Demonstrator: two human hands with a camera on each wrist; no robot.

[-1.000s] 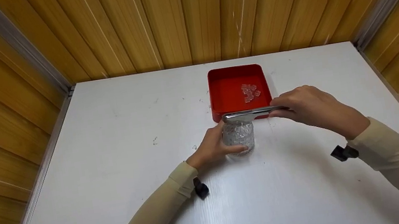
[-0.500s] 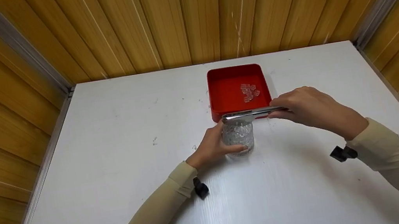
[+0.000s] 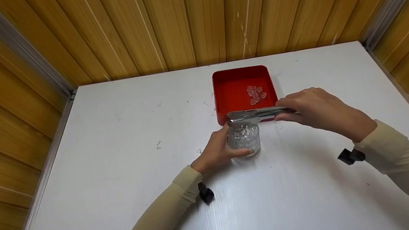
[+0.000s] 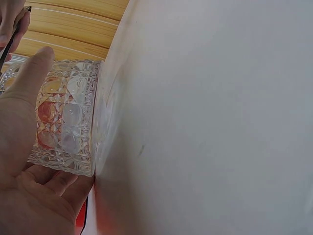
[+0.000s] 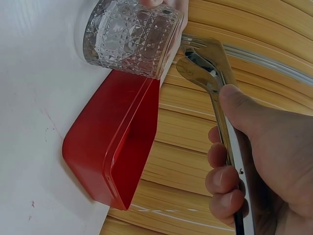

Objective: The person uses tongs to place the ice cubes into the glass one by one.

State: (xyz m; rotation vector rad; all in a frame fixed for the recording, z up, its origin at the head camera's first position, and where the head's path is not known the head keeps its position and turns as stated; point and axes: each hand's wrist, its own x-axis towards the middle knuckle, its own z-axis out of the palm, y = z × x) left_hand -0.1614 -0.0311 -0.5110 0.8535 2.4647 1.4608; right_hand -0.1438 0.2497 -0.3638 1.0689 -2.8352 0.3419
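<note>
A clear cut-glass tumbler (image 3: 244, 138) stands upright on the white table, and my left hand (image 3: 216, 151) holds it round the side, with the thumb across the front. In the left wrist view its patterned wall shows (image 4: 66, 115), fingers beneath and thumb above. My right hand (image 3: 315, 112) grips metal tongs (image 3: 265, 112) by the handles. Their tips hover over the mouth of the tumbler, slightly apart. The right wrist view shows the gap between the tongs' ends (image 5: 217, 51); whether anything small sits there I cannot tell.
Just behind the tumbler is a square red tray (image 3: 238, 70). Several small clear cubes (image 3: 255, 94) lie in its right half. Wood-panelled walls (image 3: 190, 19) enclose the white table (image 3: 142, 132) at the back and sides.
The tongs, pressed together before, now have their tips parted above the tumbler, the upper arm having lifted. Left hand and tumbler have stayed in place.
</note>
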